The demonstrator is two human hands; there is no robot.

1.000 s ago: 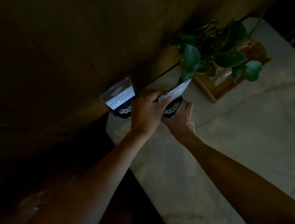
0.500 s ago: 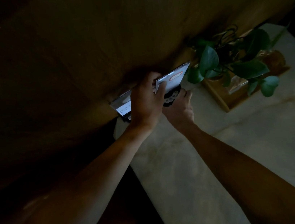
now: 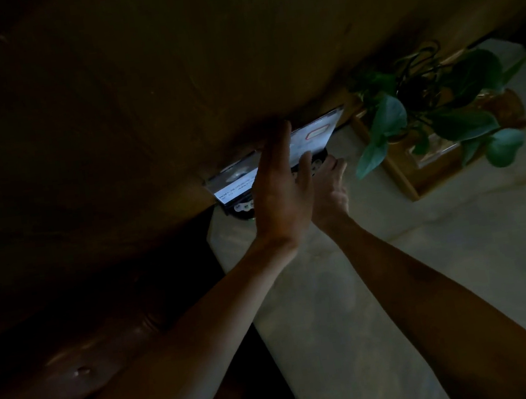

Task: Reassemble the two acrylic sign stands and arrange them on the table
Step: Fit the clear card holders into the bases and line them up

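Note:
Two acrylic sign stands stand against the wooden wall at the table's far left corner. The left sign stand (image 3: 236, 187) shows white text above a black patterned base. The right sign panel (image 3: 316, 132) carries a red-outlined label and sits upright over its black base (image 3: 317, 165). My left hand (image 3: 282, 193) lies flat against the front of this panel, fingers stretched upward and thumb apart; it hides where the two signs meet. My right hand (image 3: 329, 190) grips the base from the near side with curled fingers.
The pale marble table (image 3: 418, 279) runs toward me on the right. A leafy green plant (image 3: 428, 108) in a wooden tray (image 3: 402, 179) stands just right of the signs. A dark padded seat (image 3: 77, 377) lies left of the table edge.
The left hand has gone from gripping the tilted panel to lying flat against it with straight fingers. The panel now stands upright on its base beside the left stand.

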